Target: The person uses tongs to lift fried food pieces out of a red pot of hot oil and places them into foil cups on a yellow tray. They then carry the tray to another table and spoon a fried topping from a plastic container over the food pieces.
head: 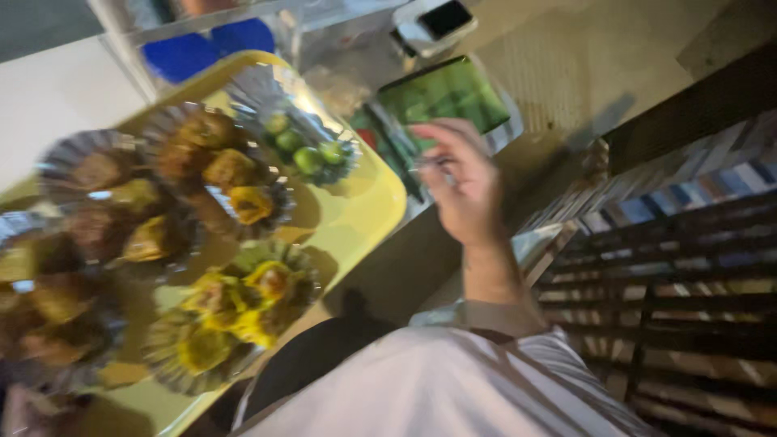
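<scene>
The picture is blurred. My right hand is raised just right of a yellow tray, fingers curled together near something small and silvery that I cannot make out. On the tray stand several crinkled foil cups: one with small green limes, some with brown fried pieces, and some with yellow pieces. My left hand is out of view. My white striped sleeve fills the bottom of the frame.
Beyond my hand lies a flat green packet, and a dark-screened device sits further back. A blue object is behind the tray. A dark slatted rack runs down the right side.
</scene>
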